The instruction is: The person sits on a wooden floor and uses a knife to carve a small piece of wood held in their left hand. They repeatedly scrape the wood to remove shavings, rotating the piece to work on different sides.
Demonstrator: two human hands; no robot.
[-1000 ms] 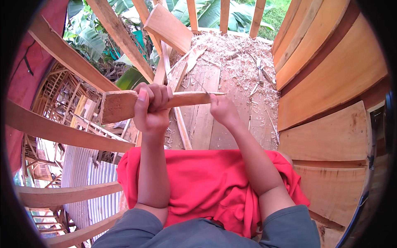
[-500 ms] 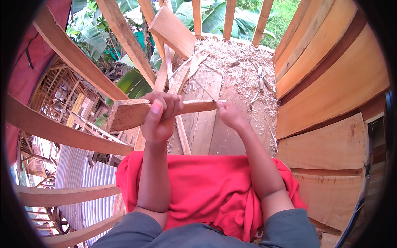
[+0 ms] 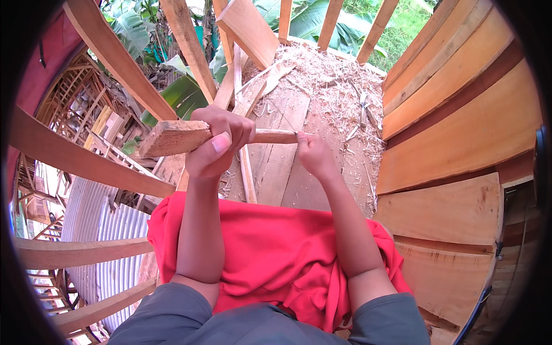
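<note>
My left hand (image 3: 215,141) is wrapped round a rough length of wood (image 3: 175,138), its wide sawn end sticking out to the left. The narrower part of this wood runs on to the right, ending at my right hand (image 3: 316,154). My right fingers are closed at that end, thumb uppermost. A thin dark line, faint in the picture, slants up and left from those fingers; what it is, I cannot tell. Across my lap lies a red cloth (image 3: 270,236).
Wood shavings (image 3: 322,75) cover the far plank floor (image 3: 276,161). A short board (image 3: 247,31) leans at the far left among loose strips. Upright slats (image 3: 121,57) line the left side, and overlapping planks (image 3: 448,121) wall the right. Corrugated metal sheeting (image 3: 121,241) shows beyond the left slats.
The wood has tipped in my left hand, its wide end moving up and left and turning its face. My right hand has shifted slightly left. The whole view has also shifted a little.
</note>
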